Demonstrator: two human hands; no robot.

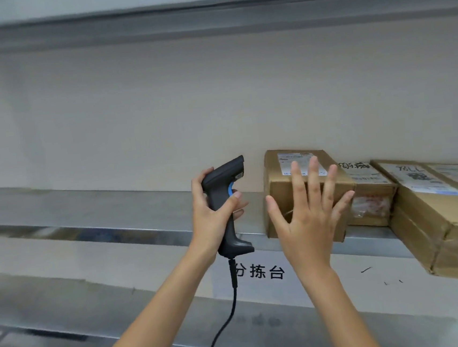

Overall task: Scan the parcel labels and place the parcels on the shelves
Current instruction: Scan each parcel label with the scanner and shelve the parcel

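My left hand (212,217) grips a black barcode scanner (226,201) with a blue trigger, its head pointing up and right, its cable hanging down. My right hand (310,216) is spread open, fingers apart, in front of the near face of a brown cardboard parcel (280,193) that stands on the metal shelf (114,212). Whether the palm touches the box I cannot tell. A white label (288,158) lies on the parcel's top.
Right of this parcel stand a smaller labelled parcel (370,196) and a large cardboard box (437,223) overhanging the shelf edge. A white sign with black characters (259,272) hangs below the shelf. Another shelf (207,16) runs overhead. The wall is close behind.
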